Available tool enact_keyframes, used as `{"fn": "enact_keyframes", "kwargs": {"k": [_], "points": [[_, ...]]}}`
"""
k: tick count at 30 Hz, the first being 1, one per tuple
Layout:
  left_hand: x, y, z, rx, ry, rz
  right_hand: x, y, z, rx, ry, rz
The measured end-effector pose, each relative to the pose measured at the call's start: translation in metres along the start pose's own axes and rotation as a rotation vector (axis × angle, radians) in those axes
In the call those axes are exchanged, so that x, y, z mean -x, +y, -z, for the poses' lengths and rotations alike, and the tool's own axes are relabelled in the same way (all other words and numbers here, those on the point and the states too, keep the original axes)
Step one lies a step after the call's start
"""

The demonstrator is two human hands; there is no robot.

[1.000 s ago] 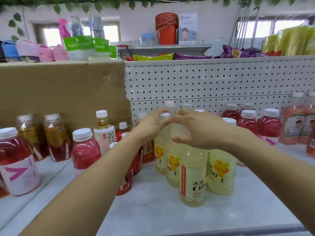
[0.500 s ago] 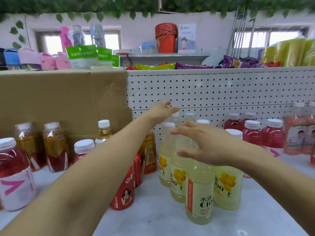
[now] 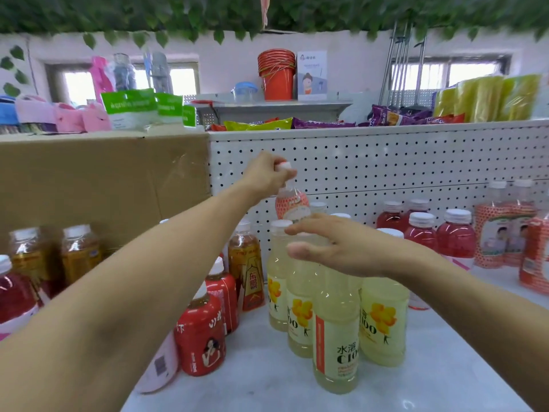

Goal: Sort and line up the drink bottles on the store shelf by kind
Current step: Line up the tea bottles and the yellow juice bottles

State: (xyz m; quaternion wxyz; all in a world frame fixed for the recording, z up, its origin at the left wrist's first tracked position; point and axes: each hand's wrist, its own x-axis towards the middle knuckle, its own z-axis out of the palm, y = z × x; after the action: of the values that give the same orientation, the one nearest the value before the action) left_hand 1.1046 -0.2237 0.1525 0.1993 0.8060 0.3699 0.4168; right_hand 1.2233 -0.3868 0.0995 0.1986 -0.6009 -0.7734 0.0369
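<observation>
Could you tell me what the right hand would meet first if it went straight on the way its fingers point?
Most likely the white-capped neck of the leftmost pale yellow plastic drink bottle, just beyond the open right hand; depth is unclear, so it might pass clear.

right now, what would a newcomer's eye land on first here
The left hand at centre, gripping the white cap of a red-and-white labelled bottle that sticks up, tilted, above the other caps. Just below it, the right hand hangs open over a cluster of pale yellow bottles at the front of the shelf. A big cardboard box fills the back left, and red drinks stand at the back right.
</observation>
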Motion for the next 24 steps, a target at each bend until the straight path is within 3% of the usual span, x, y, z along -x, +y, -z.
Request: {"fn": "enact_keyframes", "kwargs": {"k": [5,9,14,24], "points": [[0.004,0.035,0.037,-0.035,0.173,-0.135,-0.02,0.006,0.016,-0.273,0.205,-0.066],[0.011,0.056,0.066,-0.033,0.234,-0.183,-0.048,0.005,0.03,-0.334,0.414,-0.128],[0.027,0.069,0.091,-0.017,0.286,-0.204,-0.078,-0.022,0.032,-0.452,0.401,-0.038],[0.073,0.094,0.111,0.115,0.407,-0.285,-0.085,-0.052,0.03,-0.357,0.577,0.058]]}}
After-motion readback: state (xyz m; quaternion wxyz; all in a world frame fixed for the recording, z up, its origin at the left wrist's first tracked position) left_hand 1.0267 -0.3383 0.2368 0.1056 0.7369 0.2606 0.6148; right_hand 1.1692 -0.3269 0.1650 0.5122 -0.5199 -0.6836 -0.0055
